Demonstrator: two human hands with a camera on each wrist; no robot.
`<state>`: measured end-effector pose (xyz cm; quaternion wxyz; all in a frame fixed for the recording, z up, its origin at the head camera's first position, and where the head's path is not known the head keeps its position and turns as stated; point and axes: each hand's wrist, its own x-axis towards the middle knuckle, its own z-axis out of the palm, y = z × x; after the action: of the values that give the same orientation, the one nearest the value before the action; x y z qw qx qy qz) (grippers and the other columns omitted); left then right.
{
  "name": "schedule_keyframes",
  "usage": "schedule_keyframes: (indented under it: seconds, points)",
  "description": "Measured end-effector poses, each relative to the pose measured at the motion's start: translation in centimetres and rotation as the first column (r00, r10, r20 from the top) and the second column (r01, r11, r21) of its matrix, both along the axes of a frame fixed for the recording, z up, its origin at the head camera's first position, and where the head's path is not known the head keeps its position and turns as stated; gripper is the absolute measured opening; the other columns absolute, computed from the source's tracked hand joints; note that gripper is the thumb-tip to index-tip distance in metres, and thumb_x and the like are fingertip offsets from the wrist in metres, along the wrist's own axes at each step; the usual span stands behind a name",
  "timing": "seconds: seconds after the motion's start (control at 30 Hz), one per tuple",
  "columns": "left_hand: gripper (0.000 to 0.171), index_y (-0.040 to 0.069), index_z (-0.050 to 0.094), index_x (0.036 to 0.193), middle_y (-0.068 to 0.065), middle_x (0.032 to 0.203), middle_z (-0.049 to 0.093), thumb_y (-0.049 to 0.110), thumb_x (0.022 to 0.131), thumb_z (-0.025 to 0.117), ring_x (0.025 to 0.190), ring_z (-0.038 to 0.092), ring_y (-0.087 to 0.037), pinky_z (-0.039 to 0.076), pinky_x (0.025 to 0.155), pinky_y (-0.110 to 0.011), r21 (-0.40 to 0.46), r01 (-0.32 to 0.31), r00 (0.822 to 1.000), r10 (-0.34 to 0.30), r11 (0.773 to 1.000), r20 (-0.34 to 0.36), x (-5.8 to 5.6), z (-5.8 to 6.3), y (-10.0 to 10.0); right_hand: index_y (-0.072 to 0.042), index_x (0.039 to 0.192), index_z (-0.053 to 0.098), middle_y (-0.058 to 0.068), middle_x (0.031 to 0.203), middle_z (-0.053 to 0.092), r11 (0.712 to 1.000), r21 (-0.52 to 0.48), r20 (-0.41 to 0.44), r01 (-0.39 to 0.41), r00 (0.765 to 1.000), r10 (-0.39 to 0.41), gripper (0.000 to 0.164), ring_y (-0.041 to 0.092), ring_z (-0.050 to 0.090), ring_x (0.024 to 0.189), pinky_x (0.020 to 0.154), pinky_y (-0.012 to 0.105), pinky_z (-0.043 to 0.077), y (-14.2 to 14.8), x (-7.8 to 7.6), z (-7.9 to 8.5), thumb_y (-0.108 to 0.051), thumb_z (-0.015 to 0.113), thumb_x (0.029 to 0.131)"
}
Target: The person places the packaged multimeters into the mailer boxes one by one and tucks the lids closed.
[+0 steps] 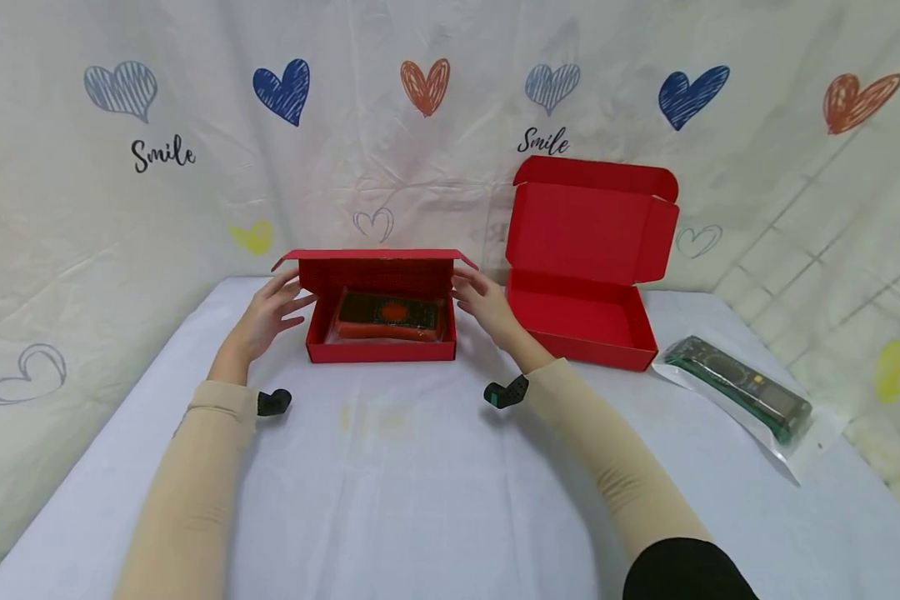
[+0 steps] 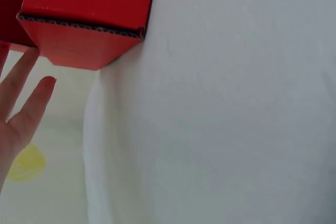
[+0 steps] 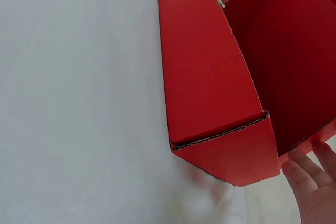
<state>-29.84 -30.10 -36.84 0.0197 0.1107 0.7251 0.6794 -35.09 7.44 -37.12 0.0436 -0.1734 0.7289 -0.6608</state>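
A red cardboard mailer box stands in the middle of the table with its lid partly lowered. Inside lies an orange-brown block in clear wrap with a dark label and an orange disc. My left hand is at the box's left side, fingers spread and fairly straight near the lid's side flap. On the right side, my right hand has its fingers against the lid's flap, clearer in the right wrist view, where fingertips touch the red edge. Neither hand visibly grips anything; the thumbs are partly hidden.
A second red box stands open at the right, its lid upright against the printed curtain. In front of it, near the table's right edge, lies a green block with a dark label in a plastic pouch. White cloth covers the table.
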Motion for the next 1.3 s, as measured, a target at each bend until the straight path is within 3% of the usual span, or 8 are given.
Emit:
schedule_keyframes:
  seconds: [0.13,0.37,0.6,0.77,0.97,1.17,1.3]
  points:
    - [0.065,0.022,0.017,0.166,-0.018,0.168,0.019,0.018,0.105,0.041,0.150,0.025,-0.044,0.018,0.118,-0.067,0.024,0.063,0.998,-0.064,0.998,0.023,0.2,-0.1,-0.5,-0.007,0.154,0.044,0.016,0.153,0.049,1.000,-0.004,0.016,-0.010,1.000,0.010,0.047,0.033,0.053,0.135,0.110,0.045,0.044,0.1,0.1,-0.1,-0.023,0.049,0.110]
    - [0.079,0.023,0.005,0.167,-0.018,0.169,0.014,0.011,0.102,0.050,0.152,0.020,-0.042,0.020,0.118,-0.066,-0.054,0.111,0.991,-0.106,0.992,0.085,0.7,0.5,-1.2,-0.005,0.156,0.041,0.017,0.155,0.047,0.997,0.017,0.030,-0.072,0.997,0.072,0.048,0.033,0.050,0.138,0.111,0.045,0.043,0.7,0.3,-0.2,-0.017,0.048,0.110]
    - [0.087,0.021,-0.013,0.164,-0.017,0.171,0.008,0.021,0.104,0.050,0.152,0.018,-0.045,0.020,0.117,-0.068,-0.081,0.147,0.979,-0.134,0.986,0.154,1.3,1.4,-1.6,-0.009,0.156,0.042,0.015,0.153,0.049,0.987,0.031,0.036,-0.161,0.987,0.160,0.052,0.031,0.051,0.138,0.110,0.048,0.044,1.8,0.0,-0.1,-0.016,0.056,0.107]
    - [0.083,0.021,-0.008,0.165,-0.017,0.171,0.006,0.031,0.104,0.046,0.152,0.015,-0.046,0.016,0.116,-0.071,-0.085,0.200,0.971,-0.187,0.976,0.147,1.5,1.5,-1.6,-0.013,0.159,0.037,0.012,0.156,0.045,0.976,0.009,0.099,-0.219,0.971,0.217,0.055,0.030,0.051,0.138,0.110,0.045,0.044,2.4,-0.2,-0.1,-0.010,0.055,0.106]
    - [0.074,0.025,0.001,0.167,-0.017,0.171,0.005,0.054,0.105,0.031,0.152,0.012,-0.049,0.012,0.116,-0.073,-0.072,0.251,0.963,-0.242,0.965,0.122,1.5,1.8,-1.7,-0.012,0.163,0.026,0.014,0.163,0.034,0.961,-0.110,0.191,-0.252,0.944,0.270,0.058,0.035,0.043,0.144,0.115,0.046,0.037,2.8,0.2,0.5,-0.001,0.042,0.108]
    - [0.072,0.030,0.015,0.166,-0.014,0.171,0.005,0.064,0.103,0.024,0.151,0.012,-0.052,0.009,0.116,-0.073,-0.080,0.240,0.970,-0.235,0.967,0.069,1.3,2.5,-1.5,-0.011,0.163,0.027,0.009,0.168,0.022,0.942,-0.271,0.266,-0.197,0.925,0.270,0.054,0.037,0.031,0.150,0.120,0.050,0.028,2.6,0.3,1.7,-0.004,0.033,0.110]
    - [0.072,0.026,0.015,0.166,-0.012,0.171,0.001,0.062,0.105,0.026,0.150,0.013,-0.053,0.010,0.117,-0.071,-0.118,0.240,0.970,-0.233,0.964,0.071,1.0,3.1,-1.0,-0.012,0.163,0.027,0.010,0.170,0.018,0.942,-0.278,0.274,-0.186,0.925,0.263,0.051,0.035,0.022,0.153,0.120,0.052,0.026,2.5,0.4,2.4,-0.016,0.035,0.113]
